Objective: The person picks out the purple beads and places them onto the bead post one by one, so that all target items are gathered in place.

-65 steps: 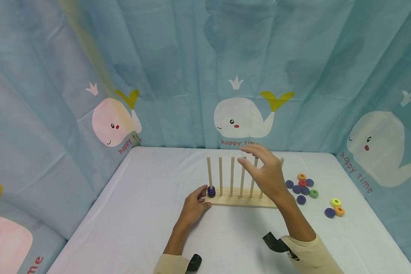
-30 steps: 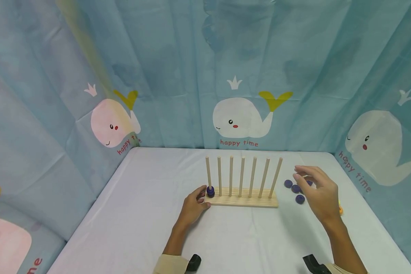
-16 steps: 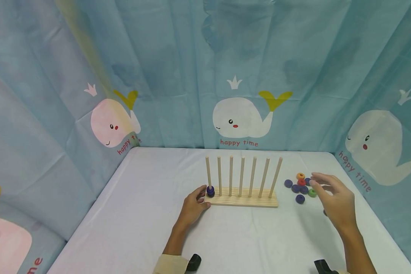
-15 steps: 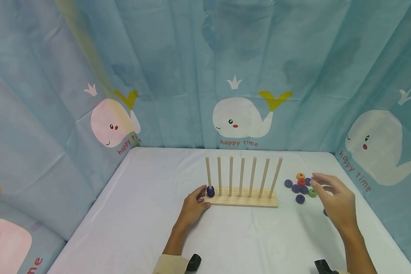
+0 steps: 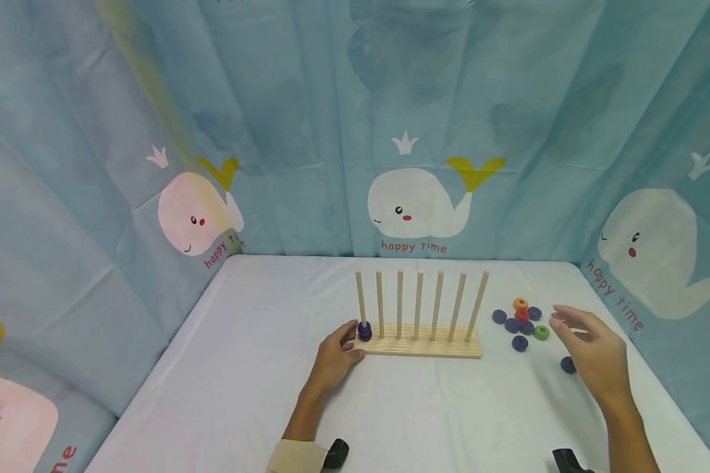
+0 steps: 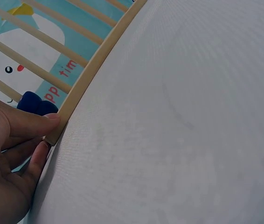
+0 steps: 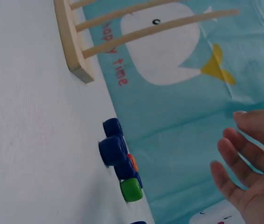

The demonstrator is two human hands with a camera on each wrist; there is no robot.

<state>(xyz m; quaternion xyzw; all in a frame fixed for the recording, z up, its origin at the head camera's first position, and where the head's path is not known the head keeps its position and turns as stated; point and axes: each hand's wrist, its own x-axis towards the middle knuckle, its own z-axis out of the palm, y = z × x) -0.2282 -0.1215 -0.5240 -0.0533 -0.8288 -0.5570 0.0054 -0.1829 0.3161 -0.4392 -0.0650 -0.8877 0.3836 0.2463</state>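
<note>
A wooden peg rack (image 5: 420, 348) with a row of upright pegs stands on the white table. Dark blue beads (image 5: 364, 330) sit at the foot of its leftmost peg. My left hand (image 5: 331, 360) pinches the left end of the base between thumb and fingers, close beside those beads (image 6: 36, 103). Over the table's right side hovers my right hand (image 5: 597, 355), fingers loosely bent and holding nothing. It is nearest to a green bead (image 5: 541, 333) and a lone blue bead (image 5: 568, 364). In the right wrist view, a gap separates the hand (image 7: 253, 168) from the beads.
Right of the rack lies a loose cluster of blue beads (image 5: 519, 343), with a red bead (image 5: 522, 315) and an orange bead (image 5: 520, 303). A teal curtain (image 5: 307, 131) printed with whales encloses the table (image 5: 260, 368).
My right hand has swung from above the pegs to the right, past the bead cluster. It now covers the yellow and orange beads seen earlier. My left hand stays on the rack.
</note>
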